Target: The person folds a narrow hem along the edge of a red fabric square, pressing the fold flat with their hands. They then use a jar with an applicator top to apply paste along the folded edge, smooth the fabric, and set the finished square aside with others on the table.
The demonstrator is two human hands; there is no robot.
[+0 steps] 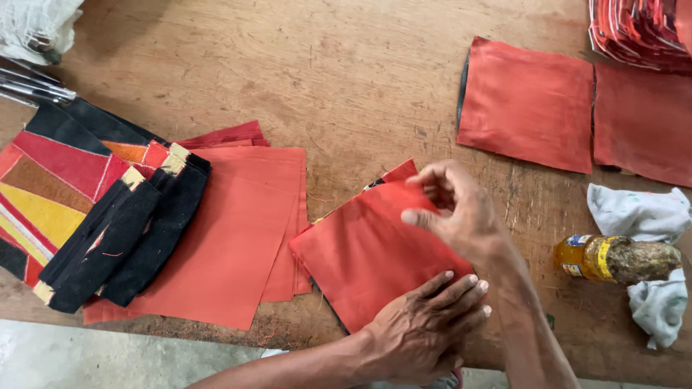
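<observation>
A red fabric square (367, 252) lies tilted on the wooden table (346, 79), with a black-edged piece showing under its far corner. My left hand (422, 331) lies flat on the square's near corner and pins it down. At the far edge, my right hand (454, 212) pinches the fabric between thumb and fingers. Both arms come in from the table's front edge.
A stack of orange-red squares (238, 230) lies to the left, under black folded pieces (122, 238) and a patchwork panel (50, 194). Two more squares (526, 101) lie at the back right beside a pile of pieces (641, 29). A yellow bottle (613, 259) lies on a white rag (641, 216).
</observation>
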